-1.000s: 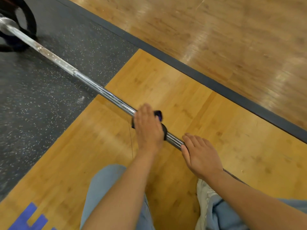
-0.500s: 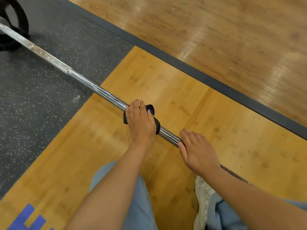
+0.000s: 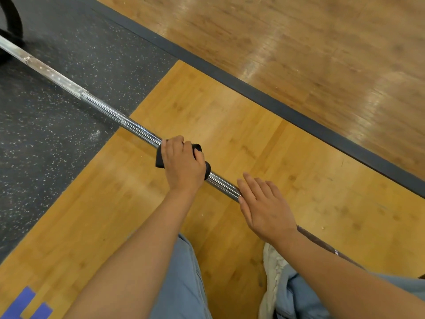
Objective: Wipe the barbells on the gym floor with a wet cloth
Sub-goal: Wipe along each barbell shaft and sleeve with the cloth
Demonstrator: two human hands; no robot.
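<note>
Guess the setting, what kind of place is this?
Most likely a gym lifting area: a steel barbell lies across a wood platform inset in speckled rubber flooring, and part of a black plate shows at the bar's far end.

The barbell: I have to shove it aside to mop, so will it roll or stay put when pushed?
The barbell is a round, smooth steel bar, and a black plate seems to carry its far end, so it will probably roll sideways easily. It looks long, stiff and likely heavy. The right hand lying flat on it may be steadying it while the left hand wipes with the cloth.
</note>
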